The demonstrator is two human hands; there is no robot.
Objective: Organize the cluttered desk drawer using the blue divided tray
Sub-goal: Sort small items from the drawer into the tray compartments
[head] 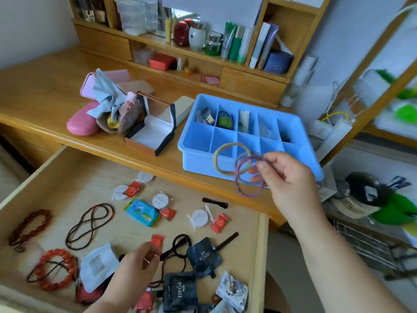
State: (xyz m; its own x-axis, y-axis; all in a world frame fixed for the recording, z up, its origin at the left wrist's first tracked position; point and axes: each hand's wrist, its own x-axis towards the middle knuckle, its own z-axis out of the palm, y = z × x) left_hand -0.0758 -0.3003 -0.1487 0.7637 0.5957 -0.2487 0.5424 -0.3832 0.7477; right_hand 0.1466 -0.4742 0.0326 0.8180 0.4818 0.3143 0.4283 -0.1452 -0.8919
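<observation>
Right hand [291, 177] pinches hair ties [241, 168] over blue tray [198, 163]. Left hand [135, 267] pinches black hair tie [178, 245] in drawer [74, 177].

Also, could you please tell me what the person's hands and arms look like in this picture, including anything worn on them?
Both hands are bare: the left hand and the right hand show no gloves, rings, watch or bracelets. The forearms in view are uncovered too, with no sleeve reaching them. No markings or cables show.
</observation>
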